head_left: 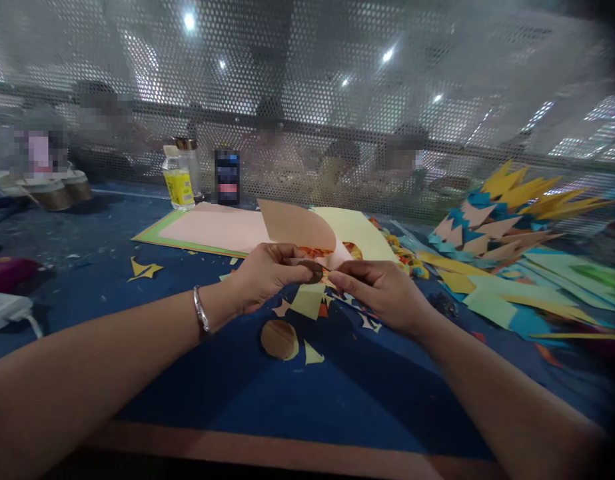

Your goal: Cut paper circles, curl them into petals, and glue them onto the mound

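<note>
My left hand [270, 277] pinches a small dark brown disc [312, 269] between thumb and fingers. Close to its right, my right hand [374, 287] has its thumb and fingers pressed together near the disc's edge; what they grip is hidden. Behind both hands a peach paper sheet [297, 223] curls up, and I cannot tell whether a hand touches it. Below them, a brown round piece [278, 339] lies over a pale yellow one on the blue table. A pale yellow paper scrap [308, 300] and other cut bits sit under my fingers.
Pink paper sheets [222, 223] lie behind my left hand. Further back stand a yellow-labelled bottle [178, 187], a tumbler and a phone [227, 179]. At right are a spiky folded-paper piece [492, 217] and coloured paper strips [492, 300]. A white charger [7, 310] lies left.
</note>
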`<action>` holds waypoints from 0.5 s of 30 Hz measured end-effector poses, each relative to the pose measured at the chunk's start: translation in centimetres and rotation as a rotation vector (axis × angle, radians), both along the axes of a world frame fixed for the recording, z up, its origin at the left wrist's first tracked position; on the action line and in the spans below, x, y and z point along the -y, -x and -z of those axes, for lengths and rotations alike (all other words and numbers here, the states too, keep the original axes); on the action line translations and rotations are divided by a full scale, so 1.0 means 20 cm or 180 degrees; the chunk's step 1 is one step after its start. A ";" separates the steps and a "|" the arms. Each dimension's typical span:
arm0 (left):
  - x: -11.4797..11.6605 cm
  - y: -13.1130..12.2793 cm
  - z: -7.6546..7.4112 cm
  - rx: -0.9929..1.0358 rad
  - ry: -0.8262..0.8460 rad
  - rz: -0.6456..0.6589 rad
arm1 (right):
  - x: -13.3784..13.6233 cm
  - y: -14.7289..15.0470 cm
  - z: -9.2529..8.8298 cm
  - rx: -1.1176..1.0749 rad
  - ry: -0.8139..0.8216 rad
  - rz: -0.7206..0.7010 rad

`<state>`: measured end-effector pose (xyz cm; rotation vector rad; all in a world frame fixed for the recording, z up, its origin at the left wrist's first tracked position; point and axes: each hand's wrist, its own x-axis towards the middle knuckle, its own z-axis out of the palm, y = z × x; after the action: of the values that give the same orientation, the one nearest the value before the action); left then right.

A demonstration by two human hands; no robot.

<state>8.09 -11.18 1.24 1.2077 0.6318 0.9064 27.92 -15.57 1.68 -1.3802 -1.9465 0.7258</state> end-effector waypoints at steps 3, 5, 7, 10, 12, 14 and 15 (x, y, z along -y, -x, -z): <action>0.00 0.00 0.01 -0.0074 -0.0025 -0.0066 | 0.00 0.00 0.00 0.0025 -0.0033 -0.0019; 0.00 -0.01 0.01 -0.0080 -0.0037 -0.0045 | 0.00 0.00 0.00 0.0023 -0.0048 -0.0057; 0.00 -0.01 0.01 -0.0037 -0.0027 -0.0003 | 0.00 0.01 -0.01 0.0014 -0.0043 -0.0062; -0.01 -0.01 0.01 0.0064 0.0068 -0.0027 | 0.00 0.01 -0.01 -0.0026 0.0014 0.0004; -0.01 -0.01 0.01 0.0170 0.0098 -0.0072 | 0.00 0.01 -0.01 -0.0051 0.0040 0.0060; -0.01 0.00 0.00 0.0258 0.0085 -0.0086 | 0.00 0.01 -0.01 -0.0064 0.0055 0.0111; -0.01 0.00 0.00 0.0269 0.0074 -0.0082 | 0.00 0.01 -0.01 -0.0065 0.0064 0.0125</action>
<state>8.18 -11.04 1.20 1.1368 0.5897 0.9644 27.76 -15.57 1.88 -1.4137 -1.8959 0.7402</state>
